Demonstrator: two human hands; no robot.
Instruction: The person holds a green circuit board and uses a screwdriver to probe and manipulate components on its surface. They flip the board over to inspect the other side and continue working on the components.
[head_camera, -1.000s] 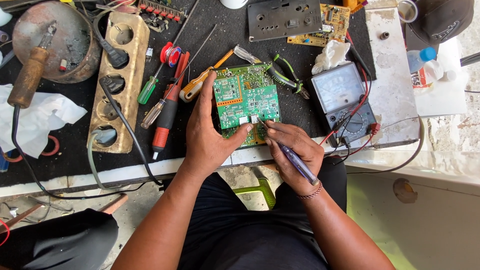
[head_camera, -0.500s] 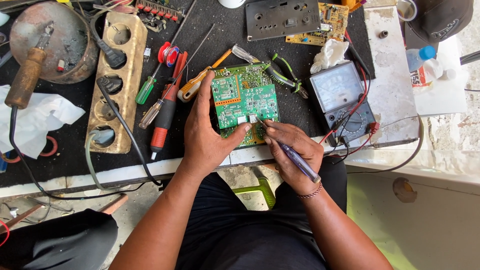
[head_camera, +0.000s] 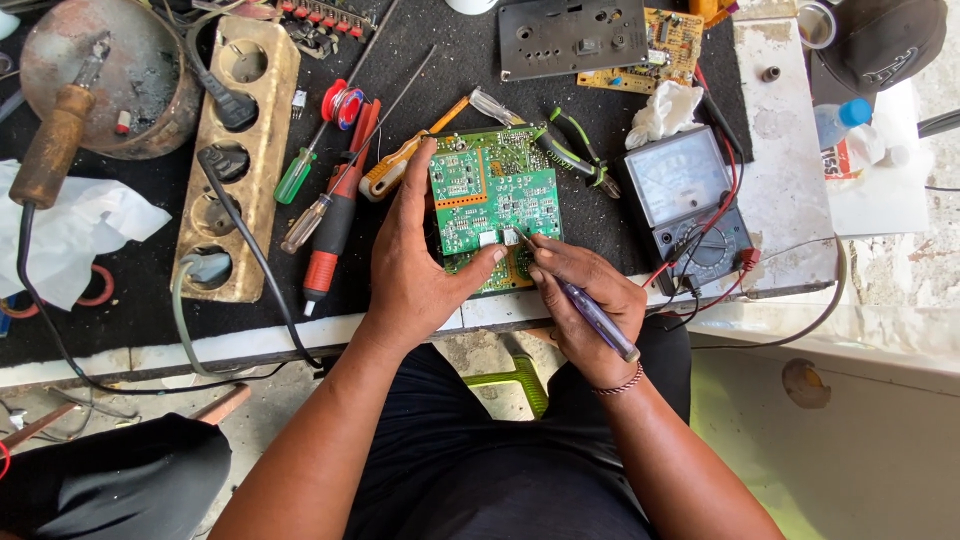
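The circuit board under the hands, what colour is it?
The circuit board is green, with orange strips; the head view shows it.
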